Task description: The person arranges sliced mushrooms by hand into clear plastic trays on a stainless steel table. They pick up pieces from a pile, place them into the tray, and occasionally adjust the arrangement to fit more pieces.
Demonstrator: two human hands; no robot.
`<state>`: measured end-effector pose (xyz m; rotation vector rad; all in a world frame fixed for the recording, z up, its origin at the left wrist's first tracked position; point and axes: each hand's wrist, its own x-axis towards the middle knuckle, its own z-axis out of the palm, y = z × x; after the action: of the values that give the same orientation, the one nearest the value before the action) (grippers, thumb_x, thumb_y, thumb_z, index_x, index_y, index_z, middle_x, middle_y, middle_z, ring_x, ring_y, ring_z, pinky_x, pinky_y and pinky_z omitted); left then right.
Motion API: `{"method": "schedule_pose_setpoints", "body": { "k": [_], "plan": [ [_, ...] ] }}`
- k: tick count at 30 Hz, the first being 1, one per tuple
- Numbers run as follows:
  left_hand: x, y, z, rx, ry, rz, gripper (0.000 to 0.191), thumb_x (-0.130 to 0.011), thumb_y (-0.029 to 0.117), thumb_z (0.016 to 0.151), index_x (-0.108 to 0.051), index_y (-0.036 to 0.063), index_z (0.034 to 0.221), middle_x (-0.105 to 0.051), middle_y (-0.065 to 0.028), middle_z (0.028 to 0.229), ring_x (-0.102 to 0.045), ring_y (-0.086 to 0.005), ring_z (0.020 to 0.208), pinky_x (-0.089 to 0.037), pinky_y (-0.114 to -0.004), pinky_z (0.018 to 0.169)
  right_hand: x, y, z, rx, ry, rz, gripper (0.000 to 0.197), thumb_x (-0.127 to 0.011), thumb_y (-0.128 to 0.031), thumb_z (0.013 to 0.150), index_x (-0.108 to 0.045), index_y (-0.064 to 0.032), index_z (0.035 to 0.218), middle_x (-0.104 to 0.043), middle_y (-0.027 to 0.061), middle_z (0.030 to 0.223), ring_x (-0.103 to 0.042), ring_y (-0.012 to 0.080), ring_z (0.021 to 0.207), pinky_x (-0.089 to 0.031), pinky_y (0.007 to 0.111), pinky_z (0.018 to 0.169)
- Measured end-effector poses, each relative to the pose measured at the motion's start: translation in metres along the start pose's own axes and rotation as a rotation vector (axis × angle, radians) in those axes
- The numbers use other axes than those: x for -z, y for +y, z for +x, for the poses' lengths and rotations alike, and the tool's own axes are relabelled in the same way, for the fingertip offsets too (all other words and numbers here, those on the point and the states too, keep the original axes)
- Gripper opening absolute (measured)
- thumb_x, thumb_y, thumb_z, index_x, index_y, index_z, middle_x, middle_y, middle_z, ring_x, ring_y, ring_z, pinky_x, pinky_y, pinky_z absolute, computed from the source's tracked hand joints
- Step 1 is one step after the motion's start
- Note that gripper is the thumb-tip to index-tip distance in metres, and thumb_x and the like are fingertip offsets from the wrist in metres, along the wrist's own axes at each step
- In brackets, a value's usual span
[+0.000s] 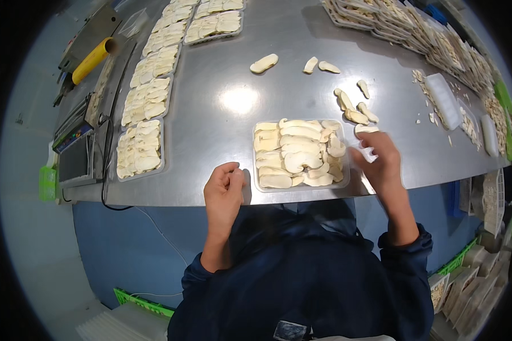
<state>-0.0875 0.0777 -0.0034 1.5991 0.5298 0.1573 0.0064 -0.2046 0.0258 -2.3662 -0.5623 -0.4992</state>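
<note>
A clear plastic tray point(261, 189) sits before me near the table's front edge, with pale mushroom slices point(301, 140) laid in overlapping rows. Its right part holds smaller, less even pieces. My left hand point(226, 187) rests just left of the tray, fingers curled in and thumb against them, with nothing visible in it. My right hand point(379, 157) is right of the tray, slightly blurred, with thumb and fingers apart. Its fingertips are at a loose mushroom slice point(366, 129); whether they touch it is unclear. More loose slices point(344, 100) lie just beyond.
Filled mushroom trays point(146, 100) line the left of the steel table point(209, 128). A digital scale point(74, 157) and its black cable point(106, 170) are farther left. Stacked trays point(409, 30) fill the back right. White trays point(443, 101) with scattered bits lie at the right.
</note>
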Motion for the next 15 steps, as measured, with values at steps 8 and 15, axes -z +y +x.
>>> {"method": "schedule_pose_setpoints", "body": {
  "k": [8, 15],
  "plan": [
    [-0.009, -0.002, 0.017, 0.011, -0.140, -0.020, 0.027, -0.059, 0.008, 0.086, -0.056, -0.0069, 0.108, -0.058, -0.0030, 0.067, -0.049, -0.0059, 0.051, -0.038, -0.021, 0.046, 0.027, 0.062, 0.017, -0.344, -0.244, -0.195, 0.028, -0.066, -0.010, 0.072, -0.068, -0.0065, 0.099, -0.059, 0.0107, 0.079, -0.056, 0.0282, 0.084, -0.048, 0.038, 0.072],
    [-0.010, -0.002, 0.022, 0.018, -0.117, -0.057, 0.029, -0.063, 0.006, 0.083, -0.055, -0.0071, 0.108, -0.061, -0.0045, 0.071, -0.050, -0.0057, 0.051, -0.040, -0.020, 0.047, 0.034, 0.049, 0.053, -0.250, -0.295, -0.260, 0.025, -0.066, -0.019, 0.075, -0.067, -0.0011, 0.092, -0.062, 0.0165, 0.077, -0.059, 0.0319, 0.076, -0.046, 0.040, 0.069]
  ]
}}
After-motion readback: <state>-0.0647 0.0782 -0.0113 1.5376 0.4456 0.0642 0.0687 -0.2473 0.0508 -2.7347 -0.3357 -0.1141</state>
